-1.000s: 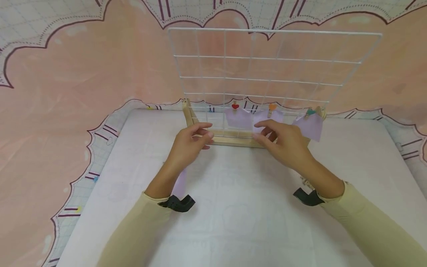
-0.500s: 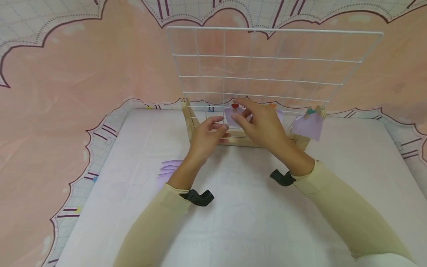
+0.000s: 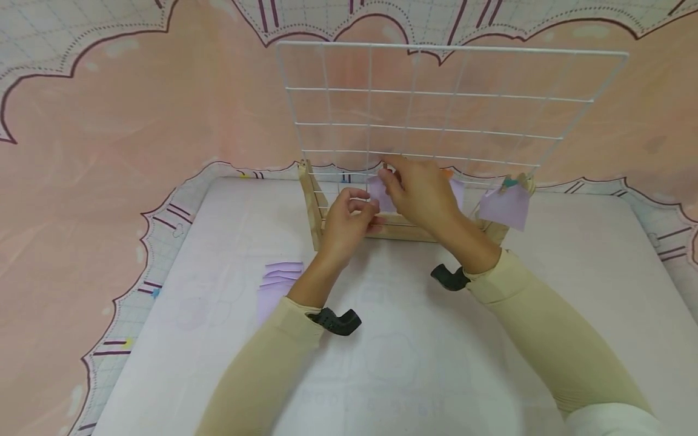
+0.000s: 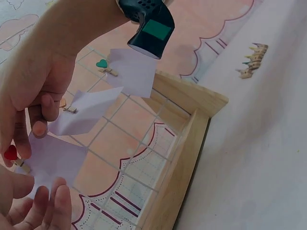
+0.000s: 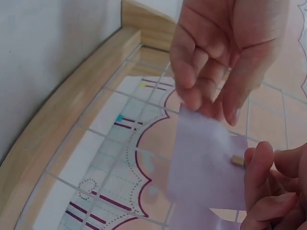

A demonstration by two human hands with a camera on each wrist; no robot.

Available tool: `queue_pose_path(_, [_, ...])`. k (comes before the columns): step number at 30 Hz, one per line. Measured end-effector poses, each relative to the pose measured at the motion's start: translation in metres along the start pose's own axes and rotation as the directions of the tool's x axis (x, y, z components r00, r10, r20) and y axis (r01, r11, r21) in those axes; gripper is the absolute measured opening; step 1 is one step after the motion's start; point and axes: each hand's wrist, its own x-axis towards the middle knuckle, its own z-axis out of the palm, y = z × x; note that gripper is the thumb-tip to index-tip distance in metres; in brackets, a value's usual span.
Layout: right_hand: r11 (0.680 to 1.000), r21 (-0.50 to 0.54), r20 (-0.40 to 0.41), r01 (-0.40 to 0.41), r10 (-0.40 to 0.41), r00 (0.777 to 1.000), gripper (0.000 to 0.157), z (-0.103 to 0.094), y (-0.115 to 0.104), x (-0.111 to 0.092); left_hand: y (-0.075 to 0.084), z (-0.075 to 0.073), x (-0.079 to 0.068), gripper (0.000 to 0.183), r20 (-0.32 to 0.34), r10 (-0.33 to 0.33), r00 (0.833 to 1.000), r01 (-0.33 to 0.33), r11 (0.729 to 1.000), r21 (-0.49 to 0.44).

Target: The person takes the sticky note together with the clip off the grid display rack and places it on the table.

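My right hand (image 3: pixel 425 194) pinches the small wooden clothespin (image 5: pixel 237 161) at the top of a purple paper sheet (image 5: pixel 201 158); the clothespin's red heart (image 4: pixel 10 152) shows beside a fingertip in the left wrist view. The paper hangs against a white wire grid (image 3: pixel 403 127). Lower down and to the left, my left hand (image 3: pixel 346 227) has its fingers loosely bent close to the paper's edge. To the right hang two more purple sheets, one under an orange-topped clothespin (image 4: pixel 70 109) and one under a green-heart clothespin (image 4: pixel 110 70).
A wooden stand (image 3: pixel 406 232) carries the grid at the back of the white-covered table (image 3: pixel 403 357). Several purple sheets (image 3: pixel 275 293) lie overlapped beside my left forearm. Loose clothespins (image 4: pixel 254 61) sit in a row on the table. A patterned cloth (image 3: pixel 136 151) rises behind.
My right hand has moved left and up from the orange-topped clothespin's area to the red-heart one. The left hand has shifted right, uncovering more of the loose purple sheets.
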Motion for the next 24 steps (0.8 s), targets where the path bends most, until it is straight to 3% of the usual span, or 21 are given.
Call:
queue_pose_path(8, [0.999,-0.013,0.019,-0.038,0.038,0.999,0.032,-0.001,-0.001,0.003,-0.001,0.000,0.009,0.020,0.010,0.034,0.999,-0.035,0.985,0.170])
queue_pose_path(15, [0.984,-0.174,-0.034,-0.044,0.039,0.999,0.028,0.003,-0.005,0.003,-0.002,-0.003,0.011,0.017,-0.011,0.068,0.998,-0.061,0.952,0.299])
queue_pose_path(18, [0.973,-0.219,-0.056,-0.068,0.057,0.997,0.026,0.005,-0.007,0.003,-0.001,-0.005,0.010,0.016,-0.021,0.087,0.996,-0.075,0.938,0.338])
queue_pose_path(24, [0.975,-0.207,-0.122,-0.086,0.061,0.991,0.022,0.007,-0.007,0.002,0.000,-0.007,0.011,0.015,-0.022,0.124,0.992,-0.107,0.925,0.364])
